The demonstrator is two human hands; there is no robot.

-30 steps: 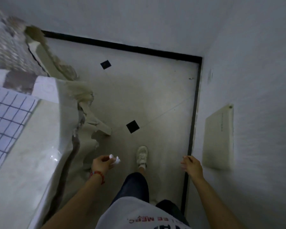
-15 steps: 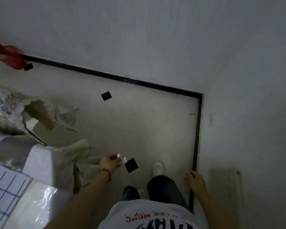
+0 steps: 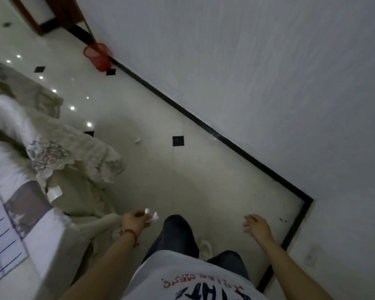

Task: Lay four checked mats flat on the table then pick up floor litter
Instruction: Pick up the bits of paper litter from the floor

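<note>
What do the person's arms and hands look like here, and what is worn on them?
Both forearms are bare, with no sleeves or gloves in view. The left hand has a red beaded bracelet at its wrist; the right hand shows nothing worn.

My view has swung left along the wall since a second ago. A red bin point(image 3: 97, 57) now stands against the black skirting up ahead, where half a second back only its edge showed at the frame's left. A small white scrap point(image 3: 137, 140) has come into sight on the floor point(image 3: 204, 180) beyond the draped cloth point(image 3: 74, 148). The beige panel on the right-hand wall has dropped out of view. My right hand point(image 3: 257, 227) has come off the wall side and hangs over open floor.
</note>
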